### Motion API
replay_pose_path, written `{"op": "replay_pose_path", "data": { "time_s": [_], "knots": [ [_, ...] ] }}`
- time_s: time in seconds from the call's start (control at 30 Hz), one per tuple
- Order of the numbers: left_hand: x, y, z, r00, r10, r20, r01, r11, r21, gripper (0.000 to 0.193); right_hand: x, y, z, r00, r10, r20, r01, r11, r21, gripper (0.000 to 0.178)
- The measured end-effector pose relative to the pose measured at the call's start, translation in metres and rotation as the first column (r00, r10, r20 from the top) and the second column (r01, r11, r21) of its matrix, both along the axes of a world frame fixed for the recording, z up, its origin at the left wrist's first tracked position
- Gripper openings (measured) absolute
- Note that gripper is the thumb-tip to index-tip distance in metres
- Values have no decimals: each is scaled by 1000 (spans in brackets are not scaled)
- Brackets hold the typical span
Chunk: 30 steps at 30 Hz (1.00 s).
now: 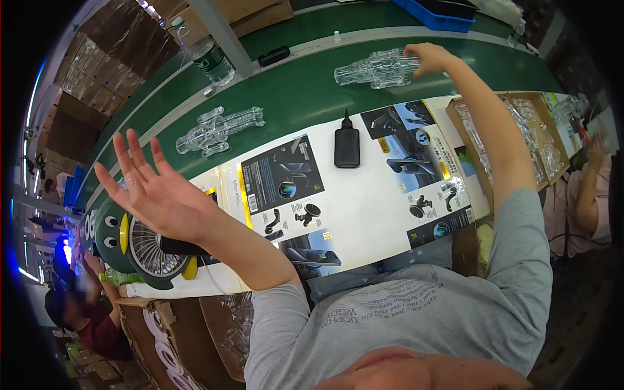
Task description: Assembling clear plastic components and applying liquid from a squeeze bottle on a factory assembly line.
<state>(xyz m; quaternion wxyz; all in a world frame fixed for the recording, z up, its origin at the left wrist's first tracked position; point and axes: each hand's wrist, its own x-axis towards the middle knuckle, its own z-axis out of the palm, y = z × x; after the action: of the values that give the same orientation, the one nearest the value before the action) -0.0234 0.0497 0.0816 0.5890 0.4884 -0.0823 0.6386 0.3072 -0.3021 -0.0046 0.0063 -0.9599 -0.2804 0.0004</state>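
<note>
Right now my two hands are well apart. My right hand point(430, 60) reaches out over the worktop point(292, 92), its thumb and fingers curved about the near end of a clear plastic assembly point(374, 70); I can't tell how firmly they press on it. That piece lies flat on the green surface, stretching leftward from the fingertips. My left hand point(162, 198) is raised with its palm in view, fingers spread, holding nothing.

Just past the left fingertips, to their right, lies a second clear plastic assembly point(221, 130), of similar shape. Between the hands, and closer to my body than the right one, a black bottle with a pointed nozzle point(347, 148) rests on a white printed sheet point(354, 192). Below and left of the left hand I see a green penguin-shaped fan point(116, 250) with a round wire grille.

Right of the right forearm sits an open cardboard tray point(555, 135) of clear pieces. Farther out, beyond the left hand, a water bottle point(211, 60) leans by a metal post, and a slim black case point(273, 56) lies between it and the right hand. Beyond the right hand I see a blue bin point(432, 18). A co-worker point(588, 195) is at far right.
</note>
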Motion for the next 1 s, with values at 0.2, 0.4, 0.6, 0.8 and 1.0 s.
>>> {"op": "replay_pose_path", "data": {
  "time_s": [0.2, 0.4, 0.6, 0.8, 1.0],
  "knots": [
    [-4, -1, 1, 999, -33, 2, 33, 999, 6, 55, 14, -18, -21, 925, -212, 314, 284, 937, -204, 53],
    [-1, -9, 0, 999, -22, -33, 23, 1000, 19, 51, 11, -27, -65, 848, -356, 392, 433, 893, -125, 43],
    [1, -11, -2, 998, -55, -30, 54, 998, -12, 42, 6, -23, -62, 843, -403, 357, 467, 877, -113, 42],
    [12, -28, -12, 984, -92, -154, 118, 978, 171, 29, -45, 40, -35, 864, -176, 471, 15, 945, 326, 54],
    [-4, -53, -16, 943, -23, -331, 194, 847, 495, 25, -220, 162, -37, 909, 321, 265, -414, 628, 658, 42]
  ]
}}
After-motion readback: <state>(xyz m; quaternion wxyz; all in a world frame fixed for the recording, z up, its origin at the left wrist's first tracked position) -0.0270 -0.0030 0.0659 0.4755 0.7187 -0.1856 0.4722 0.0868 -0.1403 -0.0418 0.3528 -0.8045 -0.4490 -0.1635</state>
